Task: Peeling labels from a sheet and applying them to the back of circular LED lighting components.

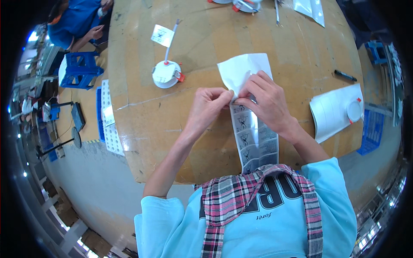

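Observation:
A long strip of printed labels (254, 142) runs from the table's near edge up between my hands, its far end a blank white sheet (245, 64). My left hand (211, 103) pinches the strip's left edge with thumb and forefinger. On the other side, my right hand (266, 101) has its fingers curled over the strip and closed on it, thumb toward the left hand. Its fingertips partly hide the paper. Beyond my left hand stands a round white lamp fitting (165, 74) with red-tipped clips; its upright cable carries a white label flag (162, 35).
On the right of the brown table (180, 155) lie white sheets (331, 112) with a round white piece (354, 110) on top, and a black marker (345, 76). More fittings (246, 5) sit at the far edge. A person in blue (79, 21) is at far left, near a blue stool (81, 69).

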The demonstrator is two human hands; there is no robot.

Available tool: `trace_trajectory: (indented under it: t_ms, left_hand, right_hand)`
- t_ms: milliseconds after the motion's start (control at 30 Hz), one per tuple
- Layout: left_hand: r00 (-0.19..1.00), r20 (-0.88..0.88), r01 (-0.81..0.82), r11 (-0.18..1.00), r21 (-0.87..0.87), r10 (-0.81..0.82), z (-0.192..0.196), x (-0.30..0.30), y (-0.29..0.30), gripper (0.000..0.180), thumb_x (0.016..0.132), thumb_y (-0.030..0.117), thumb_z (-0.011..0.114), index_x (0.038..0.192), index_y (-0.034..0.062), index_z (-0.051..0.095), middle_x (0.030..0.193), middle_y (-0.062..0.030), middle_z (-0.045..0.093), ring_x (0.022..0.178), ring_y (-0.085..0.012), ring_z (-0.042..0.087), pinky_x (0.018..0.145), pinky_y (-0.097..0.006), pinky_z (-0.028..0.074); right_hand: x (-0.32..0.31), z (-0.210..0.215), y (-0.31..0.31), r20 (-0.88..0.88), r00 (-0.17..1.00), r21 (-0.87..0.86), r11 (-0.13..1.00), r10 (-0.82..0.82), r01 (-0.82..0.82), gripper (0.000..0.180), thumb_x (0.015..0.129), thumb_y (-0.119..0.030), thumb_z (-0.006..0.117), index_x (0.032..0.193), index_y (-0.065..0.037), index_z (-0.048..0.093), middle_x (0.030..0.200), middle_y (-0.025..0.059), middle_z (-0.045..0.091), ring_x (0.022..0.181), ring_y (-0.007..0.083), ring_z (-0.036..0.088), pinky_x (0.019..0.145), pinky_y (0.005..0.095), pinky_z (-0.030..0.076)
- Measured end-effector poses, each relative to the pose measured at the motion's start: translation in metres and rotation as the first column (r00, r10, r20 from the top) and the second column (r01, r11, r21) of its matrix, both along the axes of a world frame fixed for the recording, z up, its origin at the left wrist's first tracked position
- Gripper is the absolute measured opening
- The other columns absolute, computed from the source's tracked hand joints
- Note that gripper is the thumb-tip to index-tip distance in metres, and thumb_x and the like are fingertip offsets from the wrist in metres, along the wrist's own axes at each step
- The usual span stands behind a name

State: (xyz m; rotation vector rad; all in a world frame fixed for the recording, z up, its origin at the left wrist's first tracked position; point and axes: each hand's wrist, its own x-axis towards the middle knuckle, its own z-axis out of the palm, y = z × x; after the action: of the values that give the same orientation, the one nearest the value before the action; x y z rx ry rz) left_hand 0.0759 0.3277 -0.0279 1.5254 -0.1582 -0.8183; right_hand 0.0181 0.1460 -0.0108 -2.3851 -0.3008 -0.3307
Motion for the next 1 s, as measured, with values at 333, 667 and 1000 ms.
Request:
trace_trajectory:
  t_ms: [333,667,1000]
  left_hand:
    - [0.998,-0.041,-0.055,0.996,-0.065,0.052,-0.001,0.005,-0.006,0.033,0.091,0.024,0.061,0.071,-0.0004,0.068,0.066,0.0026,0.06,0.064,-0.0023,0.052,0.058,-0.021,0.042]
    - [1.0,-0.022,0.02,0.997,-0.075,-0.021,-0.001,0.007,-0.008,0.029,0.093,0.024,0.06,0.081,-0.0005,0.07,0.075,-0.0015,0.066,0.069,-0.006,0.058,0.066,-0.022,0.046]
    - [0.996,0.066,0.064,0.998,-0.007,-0.064,0.0,0.006,-0.011,0.028,0.091,0.021,0.059,0.078,-0.001,0.069,0.072,-0.001,0.064,0.069,-0.0067,0.056,0.068,-0.024,0.045]
  right_hand:
    - [0.005,-0.002,-0.003,0.088,0.994,-0.011,0.998,0.06,-0.059,0.024,0.065,-0.007,0.077,0.076,-0.005,0.055,0.079,0.0065,0.052,0.079,0.0253,0.051,0.067,0.0363,0.045]
    - [0.001,-0.005,-0.007,0.065,0.998,0.042,0.999,-0.001,-0.001,0.018,0.071,-0.009,0.074,0.082,-0.005,0.06,0.081,0.0057,0.054,0.082,0.0246,0.053,0.069,0.0364,0.046]
    - [0.0,0.001,-0.011,0.023,1.0,0.011,1.0,-0.007,0.007,0.022,0.07,-0.011,0.076,0.077,-0.006,0.056,0.078,0.0034,0.053,0.079,0.0225,0.052,0.067,0.0349,0.046]
